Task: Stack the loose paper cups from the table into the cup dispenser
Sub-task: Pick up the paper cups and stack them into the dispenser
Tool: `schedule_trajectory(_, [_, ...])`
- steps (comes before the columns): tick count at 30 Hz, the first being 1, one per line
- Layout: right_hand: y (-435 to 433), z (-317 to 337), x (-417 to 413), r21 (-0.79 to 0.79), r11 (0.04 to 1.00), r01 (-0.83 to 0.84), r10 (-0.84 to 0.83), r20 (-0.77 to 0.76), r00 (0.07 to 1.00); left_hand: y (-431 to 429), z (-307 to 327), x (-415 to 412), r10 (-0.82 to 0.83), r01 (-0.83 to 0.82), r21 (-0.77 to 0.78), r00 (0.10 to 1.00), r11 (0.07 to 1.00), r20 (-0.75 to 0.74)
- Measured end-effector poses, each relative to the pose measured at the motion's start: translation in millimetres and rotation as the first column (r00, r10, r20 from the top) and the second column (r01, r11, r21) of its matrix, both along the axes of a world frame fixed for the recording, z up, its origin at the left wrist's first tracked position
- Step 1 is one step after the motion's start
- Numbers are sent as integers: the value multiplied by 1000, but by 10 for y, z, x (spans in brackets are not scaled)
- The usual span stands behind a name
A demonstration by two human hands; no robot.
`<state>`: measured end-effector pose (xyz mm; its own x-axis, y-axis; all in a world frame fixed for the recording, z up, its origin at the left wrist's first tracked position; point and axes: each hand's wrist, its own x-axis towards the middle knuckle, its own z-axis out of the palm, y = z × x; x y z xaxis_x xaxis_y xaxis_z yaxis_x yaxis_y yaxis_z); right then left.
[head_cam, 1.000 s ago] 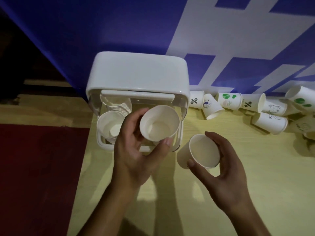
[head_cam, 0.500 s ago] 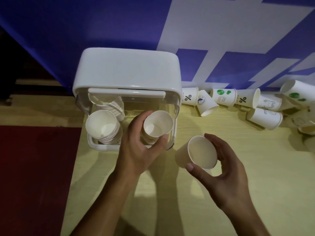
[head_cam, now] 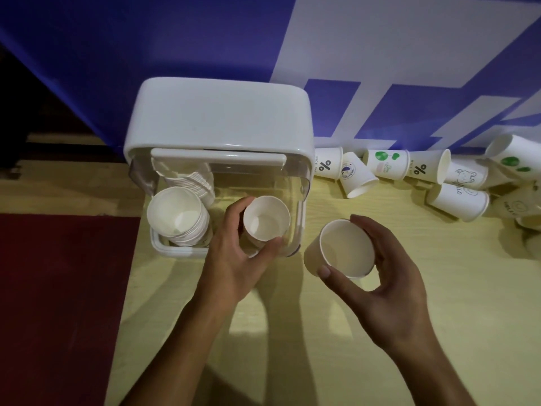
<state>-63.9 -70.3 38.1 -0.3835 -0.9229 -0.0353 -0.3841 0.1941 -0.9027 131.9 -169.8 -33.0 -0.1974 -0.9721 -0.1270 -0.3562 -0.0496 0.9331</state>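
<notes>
A white cup dispenser (head_cam: 219, 118) with a clear front stands at the table's back left. In its left half rests a stack of white paper cups (head_cam: 178, 218). My left hand (head_cam: 234, 259) grips a white paper cup (head_cam: 266, 219), mouth up, down inside the dispenser's right half, on top of another cup there. My right hand (head_cam: 380, 276) holds a second paper cup (head_cam: 342, 249) tilted above the table, just right of the dispenser.
Several loose printed paper cups (head_cam: 386, 164) lie on their sides along the blue and white wall (head_cam: 409, 54) at the back right. The pale wooden table (head_cam: 351, 361) ends at its left edge beside a dark red floor (head_cam: 58, 303).
My left hand has lowered its cup from above the dispenser down into the right half. The right hand has kept its cup almost still beside the dispenser.
</notes>
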Motion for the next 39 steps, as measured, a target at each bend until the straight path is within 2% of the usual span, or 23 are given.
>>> schedule_trajectory(5, [-221,121,153,-116,993,-17,14,-28,1000,7,38,57,-13,16,39,998,999,-68])
schedule_trajectory(9, [-472,178,337,-214,976,-46,34,-57,998,39,316,75,95,-94,17,955,995,-282])
schedule_trajectory(13, [-661,73,494,-229,969,-97,81,-76,994,-1,546,18,78,-104,-50,928,993,-364])
schedule_trajectory(26, [-723,-244,593,-345,927,-147,75,-214,974,-33,460,4,110,-106,29,941,994,-320])
schedule_trajectory(32, [-780,-423,582,-246,956,-157,101,-223,970,-108,332,-3,131,-125,41,969,991,-211])
schedule_trajectory(39, [-810,-536,579,-102,983,-155,135,-180,974,-133,240,-35,137,-124,94,979,988,-154])
